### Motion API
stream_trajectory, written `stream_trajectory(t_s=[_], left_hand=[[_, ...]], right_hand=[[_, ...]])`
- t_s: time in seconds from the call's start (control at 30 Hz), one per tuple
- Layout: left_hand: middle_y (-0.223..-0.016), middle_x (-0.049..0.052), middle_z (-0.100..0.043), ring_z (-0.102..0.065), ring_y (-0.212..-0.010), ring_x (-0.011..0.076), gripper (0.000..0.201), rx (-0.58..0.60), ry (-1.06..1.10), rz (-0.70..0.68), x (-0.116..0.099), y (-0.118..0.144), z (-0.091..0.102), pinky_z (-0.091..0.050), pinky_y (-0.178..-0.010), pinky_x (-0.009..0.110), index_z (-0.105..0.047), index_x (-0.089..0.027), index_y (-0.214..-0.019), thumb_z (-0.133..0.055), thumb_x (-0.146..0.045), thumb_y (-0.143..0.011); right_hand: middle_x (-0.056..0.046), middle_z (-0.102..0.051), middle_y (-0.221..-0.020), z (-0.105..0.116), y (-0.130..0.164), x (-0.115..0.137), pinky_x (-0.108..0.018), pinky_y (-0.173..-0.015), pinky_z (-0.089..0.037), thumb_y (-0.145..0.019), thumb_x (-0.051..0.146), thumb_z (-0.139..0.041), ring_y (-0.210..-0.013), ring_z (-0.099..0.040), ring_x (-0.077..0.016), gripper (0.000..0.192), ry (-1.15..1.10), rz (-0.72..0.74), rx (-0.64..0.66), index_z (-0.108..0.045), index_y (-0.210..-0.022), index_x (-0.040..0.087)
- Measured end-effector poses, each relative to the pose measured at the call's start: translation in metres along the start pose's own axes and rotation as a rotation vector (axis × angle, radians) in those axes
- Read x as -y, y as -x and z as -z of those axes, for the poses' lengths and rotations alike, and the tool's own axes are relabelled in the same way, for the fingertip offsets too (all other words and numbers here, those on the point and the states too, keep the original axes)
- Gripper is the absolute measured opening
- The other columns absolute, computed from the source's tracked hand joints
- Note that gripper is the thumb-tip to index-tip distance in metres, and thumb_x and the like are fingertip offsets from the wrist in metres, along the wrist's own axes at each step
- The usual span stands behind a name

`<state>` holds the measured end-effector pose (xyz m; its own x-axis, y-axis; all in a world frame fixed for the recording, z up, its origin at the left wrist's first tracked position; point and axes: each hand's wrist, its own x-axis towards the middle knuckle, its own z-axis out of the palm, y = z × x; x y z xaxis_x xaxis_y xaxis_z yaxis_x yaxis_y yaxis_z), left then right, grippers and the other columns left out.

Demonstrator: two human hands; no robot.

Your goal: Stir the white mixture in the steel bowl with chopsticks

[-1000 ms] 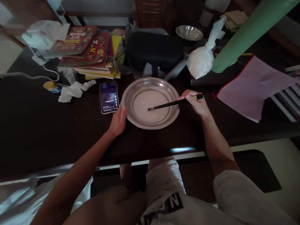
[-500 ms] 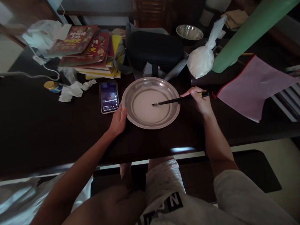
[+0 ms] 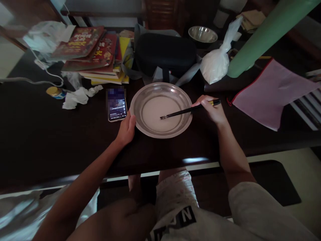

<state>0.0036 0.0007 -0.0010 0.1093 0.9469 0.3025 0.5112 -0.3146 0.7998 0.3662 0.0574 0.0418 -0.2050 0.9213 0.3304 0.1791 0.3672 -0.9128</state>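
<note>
A wide metal bowl (image 3: 137, 122) stands on the dark table, with a pale, whitish liquid (image 3: 155, 112) across its bottom. My left hand (image 3: 126, 130) grips the bowl's left rim, thumb on the near side and the other fingers mostly hidden behind it. Black chopsticks (image 3: 184, 110) with gold bands are held in my closed right hand (image 3: 212, 108), just beyond the bowl's right rim. Their tips reach down to the liquid near the middle of the bowl.
Left of the bowl lies a lit phone (image 3: 117, 104), with crumpled tissue (image 3: 79, 97) and a small gold-lidded jar (image 3: 55, 92) farther out. Behind are stacked books (image 3: 82, 43), a black case (image 3: 165, 52), a tied bag of white powder (image 3: 215, 65) and a green cylinder (image 3: 260, 40). Pink mesh cloth (image 3: 271, 93) lies right.
The chopstick tips have shifted slightly left and toward me in the liquid, and my right hand has moved a little left with them. My left hand stays on the rim.
</note>
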Motion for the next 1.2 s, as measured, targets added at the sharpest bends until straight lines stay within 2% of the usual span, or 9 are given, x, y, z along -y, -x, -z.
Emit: stream_trajectory(t_s=[0.07, 0.23, 0.4, 0.47, 0.6, 0.77, 0.93, 1.1, 1.2], left_hand=[[-0.146, 0.017, -0.058, -0.049, -0.143, 0.0305, 0.073, -0.007, 0.001, -0.004, 0.0005, 0.0002, -0.0004, -0.037, -0.12, 0.05, -0.05, -0.016, -0.146, -0.023, -0.067, -0.103], [-0.145, 0.017, -0.059, -0.05, -0.142, 0.0313, 0.073, -0.007, -0.018, -0.002, 0.0014, 0.0006, -0.0004, -0.039, -0.119, 0.051, -0.052, -0.016, -0.146, -0.021, -0.067, -0.102], [-0.144, 0.016, -0.06, -0.051, -0.141, 0.0302, 0.072, -0.011, -0.006, -0.004, 0.0026, 0.0008, -0.0002, -0.04, -0.119, 0.049, -0.051, -0.018, -0.146, -0.023, -0.067, -0.102], [-0.144, 0.015, -0.06, -0.051, -0.141, 0.0299, 0.071, -0.011, 0.0, -0.01, 0.0027, 0.0008, -0.0003, -0.04, -0.119, 0.049, -0.051, -0.019, -0.147, -0.024, -0.067, -0.102], [-0.144, 0.016, -0.061, -0.05, -0.142, 0.0305, 0.071, 0.002, 0.005, -0.002, 0.002, 0.0007, -0.0004, -0.039, -0.119, 0.05, -0.05, -0.018, -0.148, -0.023, -0.067, -0.103], [-0.147, 0.017, -0.057, -0.049, -0.143, 0.031, 0.073, -0.006, -0.007, 0.008, 0.0012, 0.0005, -0.0004, -0.038, -0.12, 0.049, -0.05, -0.016, -0.147, -0.022, -0.067, -0.102], [-0.146, 0.016, -0.058, -0.05, -0.142, 0.0307, 0.073, -0.005, -0.011, 0.003, 0.0008, 0.0008, -0.0001, -0.04, -0.119, 0.049, -0.05, -0.017, -0.147, -0.022, -0.068, -0.102], [-0.146, 0.015, -0.059, -0.048, -0.143, 0.0298, 0.072, -0.01, 0.003, -0.012, 0.0023, 0.0008, 0.0002, -0.036, -0.121, 0.049, -0.05, -0.018, -0.147, -0.024, -0.068, -0.102], [-0.147, 0.015, -0.058, -0.047, -0.144, 0.0295, 0.072, -0.008, 0.003, -0.014, 0.0027, 0.0008, 0.0001, -0.036, -0.122, 0.048, -0.05, -0.018, -0.147, -0.024, -0.067, -0.102]], right_hand=[[-0.001, -0.079, -0.083, -0.001, -0.0002, -0.0007, -0.038, -0.087, -0.059, -0.088, 0.056, -0.065, -0.087, -0.076, -0.0196, 0.032, 0.022, 0.009, 0.035, -0.078, -0.083, 0.027], [0.002, -0.076, -0.074, 0.001, -0.0007, -0.0009, -0.04, -0.084, -0.06, -0.089, 0.057, -0.063, -0.078, -0.075, -0.0193, 0.033, 0.011, -0.007, -0.108, -0.076, -0.079, 0.029], [0.0, -0.078, -0.082, -0.0005, 0.0001, -0.0006, -0.039, -0.084, -0.059, -0.089, 0.055, -0.064, -0.086, -0.075, -0.0202, 0.03, 0.042, 0.011, 0.027, -0.079, -0.083, 0.03], [0.0, -0.079, -0.083, -0.0007, 0.0, -0.0004, -0.039, -0.087, -0.059, -0.088, 0.055, -0.065, -0.088, -0.075, -0.0208, 0.029, 0.052, 0.008, 0.002, -0.079, -0.084, 0.03], [0.001, -0.077, -0.074, 0.0004, -0.0004, -0.0014, -0.039, -0.083, -0.06, -0.089, 0.058, -0.062, -0.079, -0.075, -0.0198, 0.033, 0.016, -0.005, -0.088, -0.077, -0.079, 0.029], [0.0, -0.078, -0.084, -0.002, -0.0001, -0.0013, -0.039, -0.087, -0.059, -0.087, 0.056, -0.066, -0.086, -0.076, -0.02, 0.03, 0.016, -0.007, 0.027, -0.079, -0.083, 0.029], [0.001, -0.076, -0.073, -0.0004, 0.0001, 0.0018, -0.04, -0.085, -0.06, -0.089, 0.057, -0.062, -0.08, -0.076, -0.0204, 0.035, 0.009, -0.016, -0.106, -0.077, -0.076, 0.029], [-0.002, -0.078, -0.082, -0.0018, -0.0001, 0.0006, -0.04, -0.087, -0.06, -0.087, 0.059, -0.064, -0.088, -0.076, -0.0207, 0.036, 0.0, 0.011, 0.042, -0.078, -0.079, 0.028], [-0.001, -0.076, -0.079, -0.0009, -0.0008, -0.0012, -0.041, -0.089, -0.059, -0.088, 0.057, -0.065, -0.086, -0.076, -0.02, 0.033, -0.015, 0.021, -0.028, -0.078, -0.078, 0.028]])
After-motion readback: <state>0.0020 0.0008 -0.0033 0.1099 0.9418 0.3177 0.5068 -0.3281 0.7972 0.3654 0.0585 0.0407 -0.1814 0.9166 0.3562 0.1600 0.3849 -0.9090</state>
